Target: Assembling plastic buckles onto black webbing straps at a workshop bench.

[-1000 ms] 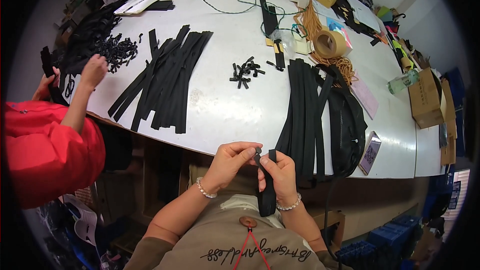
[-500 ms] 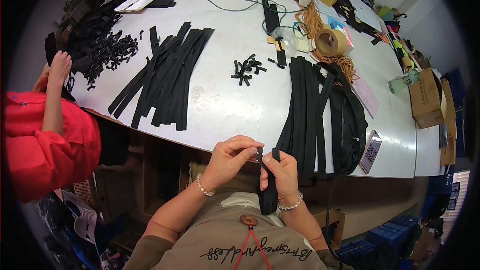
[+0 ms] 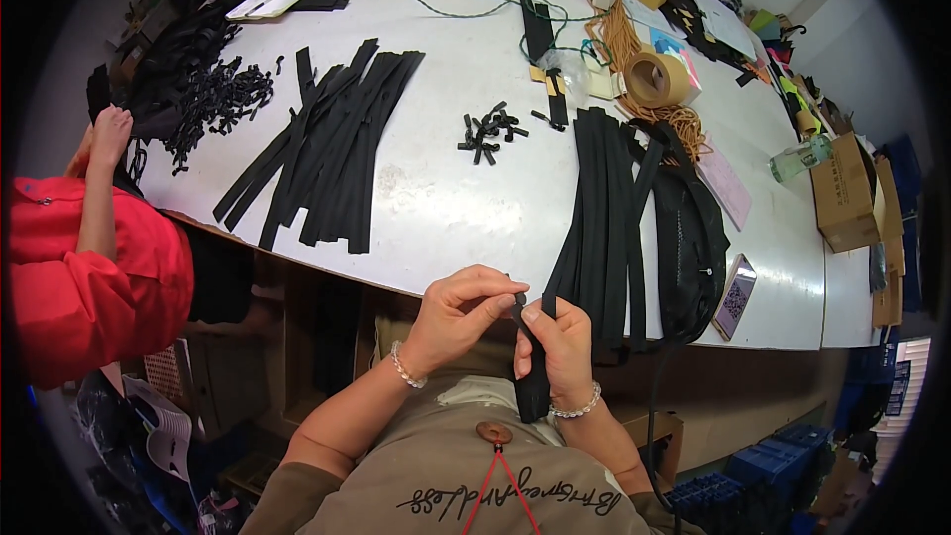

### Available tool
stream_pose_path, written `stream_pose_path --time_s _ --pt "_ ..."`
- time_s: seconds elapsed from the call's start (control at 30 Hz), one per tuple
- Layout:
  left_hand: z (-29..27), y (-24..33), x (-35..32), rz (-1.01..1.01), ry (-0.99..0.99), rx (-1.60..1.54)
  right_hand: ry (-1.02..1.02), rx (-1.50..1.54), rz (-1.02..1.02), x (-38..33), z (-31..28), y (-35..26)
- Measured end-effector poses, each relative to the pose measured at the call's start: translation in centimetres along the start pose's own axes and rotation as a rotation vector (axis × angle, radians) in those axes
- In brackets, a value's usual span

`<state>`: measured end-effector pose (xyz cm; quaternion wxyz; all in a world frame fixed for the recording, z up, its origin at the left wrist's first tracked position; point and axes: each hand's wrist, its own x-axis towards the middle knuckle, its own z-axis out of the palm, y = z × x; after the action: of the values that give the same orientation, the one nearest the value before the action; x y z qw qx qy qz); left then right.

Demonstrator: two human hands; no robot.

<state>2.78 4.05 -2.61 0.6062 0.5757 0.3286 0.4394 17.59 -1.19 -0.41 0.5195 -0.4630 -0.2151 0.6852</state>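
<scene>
My left hand [image 3: 448, 322] pinches a small black zipper slider [image 3: 520, 299] between thumb and fingertips. Close against it, my right hand [image 3: 561, 349] grips a black zipper tape [image 3: 532, 386], whose length hangs down in front of my apron. The fingertips of both hands almost meet at the tape's end; fingers partly hide how slider and tape sit together. Just beyond my right hand, a bundle of long black zipper tapes [image 3: 599, 228] lies on the white table [image 3: 451, 228]. Farther off is a small heap of black zipper sliders [image 3: 485, 134].
More black tapes [image 3: 342, 154] fan out at left, beside a big heap of sliders [image 3: 223, 104]. A co-worker in a red top [image 3: 99, 277] stands there. On the right are a black bag [image 3: 688, 248], a phone [image 3: 734, 297], a tape roll [image 3: 656, 79] and a cardboard box [image 3: 847, 193].
My left fingertips have shifted slightly right, toward the tape's end, and cover more of the slider. My right hand keeps its grip. The co-worker's arm has moved a little.
</scene>
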Motion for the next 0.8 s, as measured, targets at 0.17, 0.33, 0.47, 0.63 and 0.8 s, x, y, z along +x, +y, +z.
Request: stream_pose_path --time_s 0.17,0.33,0.47,0.63,0.8 --pt "-0.27 -0.43 -0.39 0.105 0.012 0.109 0.014 -0.071 -0.007 -0.16 0.04 -0.33" --pt "-0.27 -0.85 -0.66 0.133 0.015 0.12 0.004 -0.014 0.081 -0.27 -0.2 -0.39" --pt "-0.18 -0.9 -0.68 0.139 0.023 0.108 0.016 0.044 0.117 -0.43 0.04 -0.57" --pt "-0.24 -0.98 -0.66 0.194 0.033 0.165 0.027 -0.037 0.038 -0.68 0.28 -0.27" --pt "0.07 -0.85 -0.83 0.198 0.029 0.162 0.012 -0.032 0.006 -0.82 0.29 -0.24"
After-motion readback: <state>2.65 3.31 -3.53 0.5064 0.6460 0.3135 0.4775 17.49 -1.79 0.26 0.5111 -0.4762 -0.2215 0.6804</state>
